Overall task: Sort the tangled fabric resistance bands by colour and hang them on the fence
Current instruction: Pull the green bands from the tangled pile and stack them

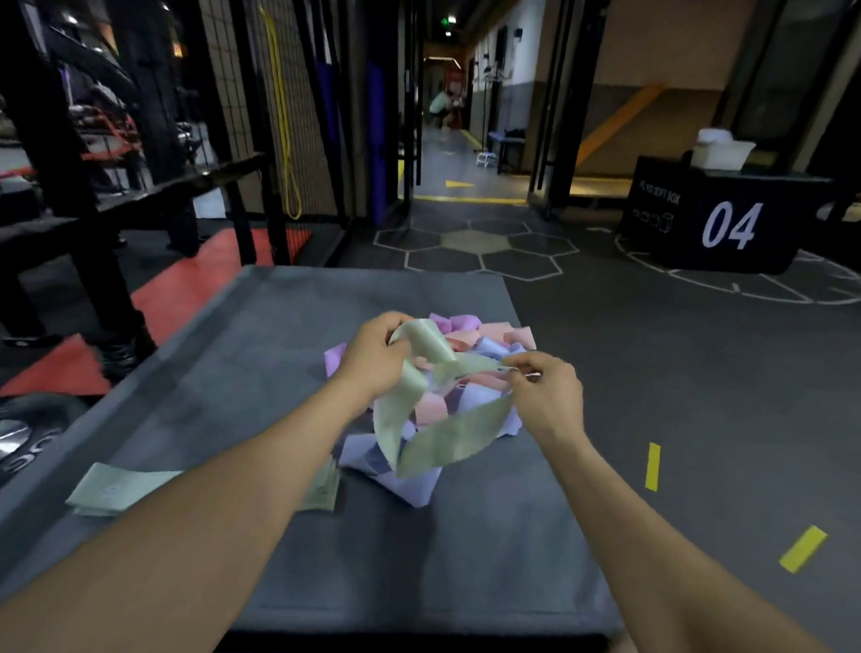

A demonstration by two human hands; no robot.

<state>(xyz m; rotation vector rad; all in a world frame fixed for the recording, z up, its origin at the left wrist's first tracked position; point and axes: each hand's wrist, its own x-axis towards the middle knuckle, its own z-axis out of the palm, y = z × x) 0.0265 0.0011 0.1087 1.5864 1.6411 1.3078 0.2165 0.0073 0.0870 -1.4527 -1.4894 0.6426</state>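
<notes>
Two hands: both up over the mat, working one green band out of the pile.
Fence [262, 81]: wire mesh panel, far left and ahead, well apart from the mat; a yellow band [281, 108] hangs on it already.
Box [725, 220]: black, marked 04, far right, not involved.
Mat [477, 562]: grey padded block directly in front, bears everything.
Pile [468, 339]: tangled pink, purple and lilac bands, middle of the mat, under and just beyond the hands.
Green band [452, 444]: loop lifted off the pile, long axis running left to right between the hands, slack part drooping toward the camera; looks partly caught in the pile.
Sorted bands [116, 492]: green ones lying flat, near left edge of the mat, partly behind the left forearm.
Left hand [372, 355]: fingers curled round the band's upper end.
Right hand [547, 387]: fingertips pinching the other end.
Next move, judged: pull it free, then go left; left hand is nearer the green stack and the fence.
</notes>
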